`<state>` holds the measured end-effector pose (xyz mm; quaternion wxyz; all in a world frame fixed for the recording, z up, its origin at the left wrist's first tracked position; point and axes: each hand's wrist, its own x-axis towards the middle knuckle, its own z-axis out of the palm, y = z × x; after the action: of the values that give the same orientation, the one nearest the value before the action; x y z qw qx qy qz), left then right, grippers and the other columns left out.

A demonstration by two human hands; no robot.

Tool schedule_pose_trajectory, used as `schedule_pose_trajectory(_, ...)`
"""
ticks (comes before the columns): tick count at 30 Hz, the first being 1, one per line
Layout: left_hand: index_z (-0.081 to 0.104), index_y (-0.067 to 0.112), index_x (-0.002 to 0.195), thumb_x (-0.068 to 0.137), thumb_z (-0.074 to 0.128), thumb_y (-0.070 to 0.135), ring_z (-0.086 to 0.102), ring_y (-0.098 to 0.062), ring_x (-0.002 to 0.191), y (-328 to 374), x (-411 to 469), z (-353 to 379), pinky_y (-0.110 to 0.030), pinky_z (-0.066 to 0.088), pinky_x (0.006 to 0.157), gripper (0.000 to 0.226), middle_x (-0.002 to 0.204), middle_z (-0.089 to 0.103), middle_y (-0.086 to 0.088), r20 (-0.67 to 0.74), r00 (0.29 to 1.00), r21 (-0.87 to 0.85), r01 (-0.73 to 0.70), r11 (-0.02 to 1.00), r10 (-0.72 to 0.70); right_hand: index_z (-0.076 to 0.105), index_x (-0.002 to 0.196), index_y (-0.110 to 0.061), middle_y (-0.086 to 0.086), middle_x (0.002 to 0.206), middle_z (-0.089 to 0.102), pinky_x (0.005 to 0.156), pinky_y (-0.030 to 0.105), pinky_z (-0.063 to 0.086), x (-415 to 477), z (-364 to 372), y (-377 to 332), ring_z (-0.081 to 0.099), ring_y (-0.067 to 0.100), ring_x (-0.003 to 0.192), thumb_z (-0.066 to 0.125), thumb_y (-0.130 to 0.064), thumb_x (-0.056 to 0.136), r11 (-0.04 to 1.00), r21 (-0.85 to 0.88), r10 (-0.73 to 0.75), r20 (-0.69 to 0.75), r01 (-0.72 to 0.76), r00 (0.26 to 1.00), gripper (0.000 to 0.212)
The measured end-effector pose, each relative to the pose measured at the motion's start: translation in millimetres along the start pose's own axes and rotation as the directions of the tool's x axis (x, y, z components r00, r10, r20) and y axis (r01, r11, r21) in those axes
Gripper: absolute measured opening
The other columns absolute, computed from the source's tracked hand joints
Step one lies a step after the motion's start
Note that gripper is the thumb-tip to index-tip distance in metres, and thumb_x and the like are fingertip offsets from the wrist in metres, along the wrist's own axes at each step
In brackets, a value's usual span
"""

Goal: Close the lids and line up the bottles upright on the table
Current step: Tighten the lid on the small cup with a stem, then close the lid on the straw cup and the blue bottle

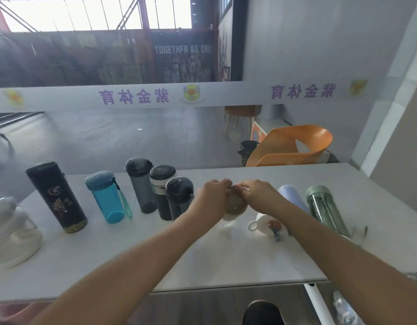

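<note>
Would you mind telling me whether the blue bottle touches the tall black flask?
Apart. The head view shows bare table between the blue bottle and the black flask.

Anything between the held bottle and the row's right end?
Nothing visible. The left hand and right hand grip the brown bottle; only the left hand lies between it and the row's last dark bottle. The white mug sits on its other side.

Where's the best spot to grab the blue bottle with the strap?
Probably wrap the blue bottle round its straight middle, coming from the near side: it stands upright, lid on, with gaps on both flanks, and the strap hangs beside it.
</note>
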<state>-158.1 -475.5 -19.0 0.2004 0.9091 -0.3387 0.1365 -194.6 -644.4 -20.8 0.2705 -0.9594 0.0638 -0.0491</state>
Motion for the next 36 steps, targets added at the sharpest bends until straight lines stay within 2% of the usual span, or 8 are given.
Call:
schedule_pose_trajectory(3,0.065,0.013,0.105,0.092,0.058,0.017,0.065,-0.029,0.093,1,39,-8,-0.032,0.046,0.077,0.015,0.098,0.069,-0.008,0.192,0.981,0.237,-0.024,0.971,-0.023,0.07,0.092,-0.016,0.005,0.088,0.071,0.08,0.036,0.051,20,-3,-9,0.065,0.026,0.085,0.037,-0.05,0.102,0.997,-0.013,0.075,0.01,-0.075,0.997,0.048)
schedule_pose_trajectory(6,0.065,0.011,0.108,0.091,0.063,0.018,0.066,-0.024,0.096,-3,63,-7,-0.03,0.047,0.079,0.019,0.106,0.069,-0.007,0.32,0.945,0.383,-0.06,0.922,-0.071,0.071,0.1,-0.013,0.008,0.086,0.069,0.085,0.036,0.052,36,-1,-14,0.066,0.028,0.087,0.034,-0.054,0.102,0.992,-0.006,0.128,0.031,-0.128,0.991,0.055)
schedule_pose_trajectory(12,0.067,0.005,0.109,0.094,0.059,0.016,0.066,-0.026,0.099,-4,69,-8,-0.029,0.047,0.079,0.02,0.108,0.069,-0.01,0.265,0.961,0.399,-0.038,0.916,-0.076,0.067,0.083,-0.016,0.007,0.085,0.068,0.07,0.03,0.042,32,-6,-5,0.061,0.024,0.083,0.038,-0.051,0.103,0.992,0.099,0.075,0.069,-0.082,0.995,0.049)
schedule_pose_trajectory(19,0.065,0.004,0.104,0.096,0.052,0.013,0.066,-0.025,0.095,4,59,-2,-0.026,0.041,0.072,0.018,0.106,0.068,-0.01,0.245,0.964,0.433,-0.018,0.901,-0.098,0.069,0.121,-0.014,0.008,0.119,0.072,0.087,0.029,0.044,3,-34,28,0.064,0.025,0.109,0.052,-0.043,0.1,0.998,0.06,0.008,0.053,-0.011,0.999,0.039)
schedule_pose_trajectory(22,0.067,0.006,0.102,0.097,0.049,0.016,0.064,-0.024,0.095,7,52,0,-0.028,0.046,0.078,0.021,0.105,0.068,-0.006,0.207,0.978,0.511,-0.111,0.852,0.004,0.069,0.122,-0.02,0.005,0.119,0.072,0.09,0.028,0.047,-15,-35,48,0.065,0.022,0.108,0.059,-0.044,0.096,0.999,-0.01,0.033,0.057,-0.033,0.998,0.037)
schedule_pose_trajectory(25,0.072,0.006,0.102,0.091,0.059,0.015,0.061,-0.027,0.096,20,36,5,-0.036,0.051,0.086,0.019,0.103,0.068,-0.008,-0.021,0.978,0.5,-0.169,0.85,0.206,0.064,0.129,-0.023,0.005,0.122,0.069,0.097,0.028,0.044,-34,-36,58,0.061,0.022,0.114,0.064,-0.043,0.092,0.995,-0.101,-0.001,0.067,0.008,0.998,0.042)
schedule_pose_trajectory(29,0.066,0.007,0.081,0.074,0.068,-0.001,0.058,-0.027,0.073,50,-8,39,-0.039,0.054,0.066,0.011,0.08,0.061,-0.009,-0.093,0.902,0.237,-0.39,0.89,0.421,0.047,0.144,-0.033,0.001,0.145,0.045,0.098,0.033,0.037,-51,-26,63,0.049,0.024,0.13,0.065,-0.05,0.089,0.961,-0.276,0.009,0.099,0.019,0.995,0.06)
schedule_pose_trajectory(36,0.062,0.006,0.114,0.089,0.06,0.017,0.061,-0.023,0.096,56,-36,94,-0.029,0.044,0.075,0.027,0.114,0.061,-0.011,0.172,0.981,0.178,-0.115,0.977,0.084,0.042,0.145,-0.039,-0.002,0.148,0.043,0.106,0.042,0.036,-54,-6,72,0.051,0.024,0.129,0.054,-0.06,0.092,0.911,-0.412,0.022,0.094,0.019,0.995,0.059)
